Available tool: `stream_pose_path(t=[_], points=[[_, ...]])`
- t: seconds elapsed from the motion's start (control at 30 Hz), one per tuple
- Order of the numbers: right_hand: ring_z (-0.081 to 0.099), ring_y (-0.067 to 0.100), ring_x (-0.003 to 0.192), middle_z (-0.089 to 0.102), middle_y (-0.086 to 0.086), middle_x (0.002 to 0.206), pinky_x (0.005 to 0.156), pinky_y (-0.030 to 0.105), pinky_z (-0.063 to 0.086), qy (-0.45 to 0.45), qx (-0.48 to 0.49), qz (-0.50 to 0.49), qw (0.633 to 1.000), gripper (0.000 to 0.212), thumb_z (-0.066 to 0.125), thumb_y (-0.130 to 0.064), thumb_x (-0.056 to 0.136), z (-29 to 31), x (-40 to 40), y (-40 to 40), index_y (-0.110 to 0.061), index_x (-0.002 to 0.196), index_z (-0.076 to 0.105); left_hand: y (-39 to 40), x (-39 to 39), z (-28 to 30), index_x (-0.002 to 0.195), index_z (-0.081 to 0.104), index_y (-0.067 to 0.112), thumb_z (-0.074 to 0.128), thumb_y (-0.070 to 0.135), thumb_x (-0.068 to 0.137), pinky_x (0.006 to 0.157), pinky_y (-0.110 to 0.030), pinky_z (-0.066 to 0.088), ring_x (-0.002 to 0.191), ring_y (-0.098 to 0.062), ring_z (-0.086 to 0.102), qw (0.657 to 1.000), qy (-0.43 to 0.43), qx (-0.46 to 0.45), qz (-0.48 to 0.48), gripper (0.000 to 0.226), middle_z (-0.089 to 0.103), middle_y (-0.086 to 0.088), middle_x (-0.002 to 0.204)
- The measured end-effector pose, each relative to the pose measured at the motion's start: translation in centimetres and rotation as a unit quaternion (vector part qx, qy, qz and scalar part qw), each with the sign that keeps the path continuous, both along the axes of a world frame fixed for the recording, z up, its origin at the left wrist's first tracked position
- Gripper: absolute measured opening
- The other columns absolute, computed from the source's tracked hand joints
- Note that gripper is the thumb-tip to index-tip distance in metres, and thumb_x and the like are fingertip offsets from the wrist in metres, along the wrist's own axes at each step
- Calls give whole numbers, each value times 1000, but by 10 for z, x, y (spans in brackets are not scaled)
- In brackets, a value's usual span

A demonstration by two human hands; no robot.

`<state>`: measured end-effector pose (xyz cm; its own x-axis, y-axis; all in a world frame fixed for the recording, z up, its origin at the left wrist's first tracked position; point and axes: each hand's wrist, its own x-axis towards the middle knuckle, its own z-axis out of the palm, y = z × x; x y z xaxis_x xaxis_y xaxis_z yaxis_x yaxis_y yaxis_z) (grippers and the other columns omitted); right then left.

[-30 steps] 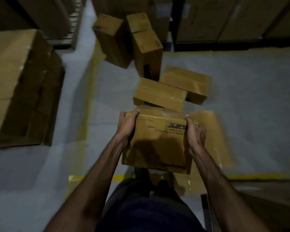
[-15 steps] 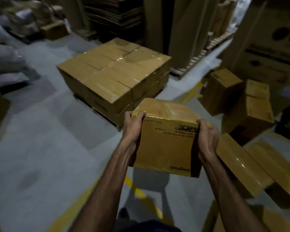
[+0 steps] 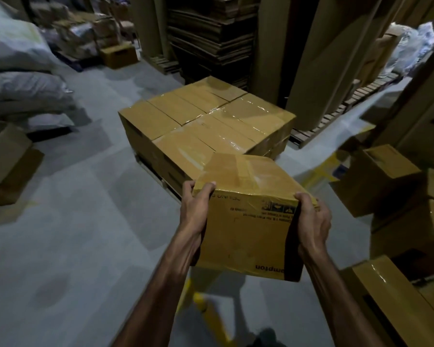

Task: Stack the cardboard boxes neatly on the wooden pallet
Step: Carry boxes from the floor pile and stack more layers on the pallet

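Observation:
I hold a taped cardboard box (image 3: 248,221) in the air between both hands, printed text upside down on its near face. My left hand (image 3: 194,209) grips its left top corner, fingers curled over the edge. My right hand (image 3: 311,219) grips the right top corner the same way. Just beyond the box stands a flat layer of several taped cardboard boxes (image 3: 206,126) on the wooden pallet (image 3: 158,175), of which only a sliver of the near edge shows under the stack.
Loose cardboard boxes (image 3: 378,179) lie on the floor at the right, with another box (image 3: 391,296) at the lower right. Grey sacks (image 3: 23,96) pile up at the left. Tall cardboard sheets (image 3: 318,58) and flat stacks stand behind the pallet. Yellow floor tape (image 3: 206,306) runs under me.
The view has swung left from the scattered boxes to the pallet stack, which is now centred and nearer. Both hands keep the same grip on the box.

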<state>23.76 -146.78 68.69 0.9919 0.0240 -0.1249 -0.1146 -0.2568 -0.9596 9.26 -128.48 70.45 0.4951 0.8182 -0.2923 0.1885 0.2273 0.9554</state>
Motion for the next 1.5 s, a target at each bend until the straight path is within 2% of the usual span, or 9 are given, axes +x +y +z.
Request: stream_pose_path(t=[0.13, 0.27, 0.5, 0.67, 0.8, 1.0, 1.23, 1.37, 1.5], points=[[65, 23, 89, 70, 1, 94, 74, 42, 51, -16, -3, -1, 1000, 43, 59, -60, 83, -6, 64, 37, -23, 103, 69, 36, 63, -14, 127, 50, 26, 67, 49, 98, 74, -44, 60, 93, -28, 70, 999, -18, -30, 15, 41, 67, -9, 110], [64, 24, 90, 70, 0, 96, 77, 44, 51, -20, 9, 2, 1000, 43, 59, -61, 80, -8, 140, 76, -24, 101, 69, 72, 139, -11, 132, 41, 31, 66, 50, 98, 72, -39, 54, 98, -28, 67, 1000, -20, -13, 14, 46, 61, -10, 117], [65, 26, 91, 71, 4, 98, 69, 39, 47, -33, 45, 94, 994, 40, 59, -53, 82, 13, 257, 166, -22, 105, 68, 141, 221, 6, 137, 44, 20, 67, 40, 100, 57, -30, 50, 74, -19, 65, 995, -50, -10, 82, 48, 64, -9, 99], [62, 24, 106, 69, 4, 116, 84, 44, 49, -19, 58, 188, 980, 48, 60, -50, 81, 5, 307, 256, -21, 117, 70, 198, 241, -4, 136, 47, 11, 66, 26, 101, 53, -22, 51, 82, -17, 63, 983, -83, -17, 165, 43, 60, -11, 113], [64, 23, 105, 71, -1, 109, 77, 34, 48, -20, 68, 284, 956, 35, 63, -32, 92, -6, 341, 336, -18, 123, 71, 250, 244, -32, 128, 49, 10, 66, 18, 101, 58, -25, 54, 84, -14, 67, 971, -115, -46, 204, 33, 63, -12, 117], [49, 23, 139, 51, 7, 157, 114, 38, 41, 36, 31, 394, 918, 54, 59, -17, 99, -43, 375, 439, -13, 152, 53, 323, 251, -88, 135, 46, 8, 63, -1, 97, 64, -25, 55, 106, -23, 66, 954, -142, -93, 247, 43, 65, -8, 130], [62, -5, 102, 62, -17, 130, 74, 6, 48, 113, 3, 452, 885, 57, 46, 8, 97, -65, 402, 521, -23, 144, 58, 375, 270, -153, 127, 44, 9, 57, -21, 84, 83, -38, 57, 122, -29, 62, 947, -128, -128, 266, 54, 66, -5, 131], [60, 8, 114, 59, -5, 140, 89, 17, 50, 128, -41, 474, 870, 65, 44, 12, 92, -93, 426, 547, -16, 151, 55, 375, 285, -181, 122, 45, 15, 56, -24, 85, 99, -47, 58, 127, -25, 59, 943, -114, -132, 283, 55, 63, -8, 136], [56, 23, 131, 56, 0, 152, 101, 32, 53, 139, -64, 510, 846, 67, 44, 9, 93, -129, 448, 555, -22, 151, 55, 373, 303, -203, 116, 45, 16, 54, -27, 88, 97, -45, 58, 126, -25, 58, 931, -82, -142, 326, 52, 66, -1, 127]])
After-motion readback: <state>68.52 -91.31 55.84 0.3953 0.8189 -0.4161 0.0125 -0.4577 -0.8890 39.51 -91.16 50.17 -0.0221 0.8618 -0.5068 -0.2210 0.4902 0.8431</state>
